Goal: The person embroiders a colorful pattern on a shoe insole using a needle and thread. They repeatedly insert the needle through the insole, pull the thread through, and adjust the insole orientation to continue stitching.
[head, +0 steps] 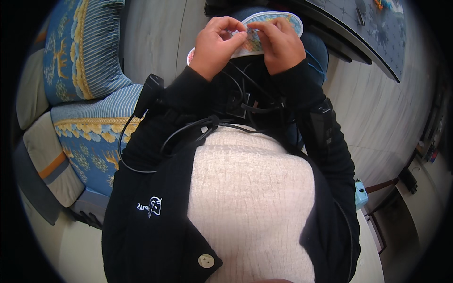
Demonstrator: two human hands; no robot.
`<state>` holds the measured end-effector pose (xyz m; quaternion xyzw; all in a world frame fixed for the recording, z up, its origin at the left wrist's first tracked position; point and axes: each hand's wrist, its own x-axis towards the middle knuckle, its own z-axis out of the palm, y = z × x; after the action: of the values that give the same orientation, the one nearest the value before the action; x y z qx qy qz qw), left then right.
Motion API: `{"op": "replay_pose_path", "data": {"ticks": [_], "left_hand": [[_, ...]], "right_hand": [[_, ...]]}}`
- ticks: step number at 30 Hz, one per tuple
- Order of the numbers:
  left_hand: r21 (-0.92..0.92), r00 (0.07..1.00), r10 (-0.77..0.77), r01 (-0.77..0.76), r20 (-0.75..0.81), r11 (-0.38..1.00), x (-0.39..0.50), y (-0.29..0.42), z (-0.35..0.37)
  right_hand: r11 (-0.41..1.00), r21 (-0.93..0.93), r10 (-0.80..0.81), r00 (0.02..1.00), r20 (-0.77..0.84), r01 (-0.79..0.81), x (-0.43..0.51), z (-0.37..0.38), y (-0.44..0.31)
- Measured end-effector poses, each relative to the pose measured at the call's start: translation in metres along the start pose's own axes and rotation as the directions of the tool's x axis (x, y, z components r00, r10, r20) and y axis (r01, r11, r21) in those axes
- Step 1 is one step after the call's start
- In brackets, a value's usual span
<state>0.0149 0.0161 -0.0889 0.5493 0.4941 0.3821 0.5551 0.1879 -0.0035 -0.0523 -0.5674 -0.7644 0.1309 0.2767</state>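
A cross-stitch shoe insole (247,52) with a white edge and a coloured pattern lies slantwise over my lap, near the top of the view. My left hand (218,44) grips its middle, thumb and index finger bent into a ring. My right hand (281,44) is on the insole's right half, index finger pointing towards the left fingertips. The fingertips almost meet over the stitched face. Any needle between them is too small to make out. A loose blue thread (316,67) hangs by my right wrist, over the jeans (313,47).
A blue patterned sofa cover (88,155) and grey-beige cushions (47,159) are on the left. At upper right stands a dark glossy table (380,46) with coloured threads (380,4) on it. Black cables (191,125) run across my waist between the forearm devices. A light-blue object (360,194) is beside my right elbow.
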Motion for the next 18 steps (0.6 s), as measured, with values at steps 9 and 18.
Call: {"op": "replay_pose_path", "data": {"ticks": [9,18], "left_hand": [[-0.115,0.98,-0.105,0.125,0.169,0.985,0.003,0.007,-0.006],[-0.164,0.952,-0.038,0.092,0.304,0.982,-0.001,0.014,-0.017]], "right_hand": [[0.998,-0.066,-0.019,0.999,0.041,0.022,-0.002,-0.001,0.0],[0.989,-0.135,-0.053,0.998,0.042,0.058,-0.004,-0.015,-0.005]]}}
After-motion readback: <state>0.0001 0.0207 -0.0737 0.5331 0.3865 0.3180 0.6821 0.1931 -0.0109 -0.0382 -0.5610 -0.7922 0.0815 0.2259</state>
